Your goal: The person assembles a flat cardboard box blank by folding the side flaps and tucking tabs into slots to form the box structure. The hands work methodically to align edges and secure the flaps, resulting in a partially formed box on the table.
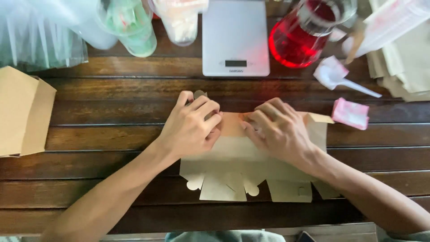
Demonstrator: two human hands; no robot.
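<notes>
While pressing, I'm creasing the flat kraft box blank (251, 157).
Left hand (190, 127) and right hand (277, 130) are pinching its top fold; keeping edges aligned.

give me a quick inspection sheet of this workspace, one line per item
surface: dark wooden slat table, planks running left to right
job's things: flat unfolded kraft cardboard box blank, bottom flaps toward the person
clutter: white kitchen scale, jar of red liquid, white plastic scoop, pink sachet, assembled kraft box at left, clear plastic containers, paper bags at right
grippers: left hand and right hand both press on the blank's upper edge, fingers curled
cables: nothing seen
surroundings: clear plastic wrap top left; nothing else seen
</notes>
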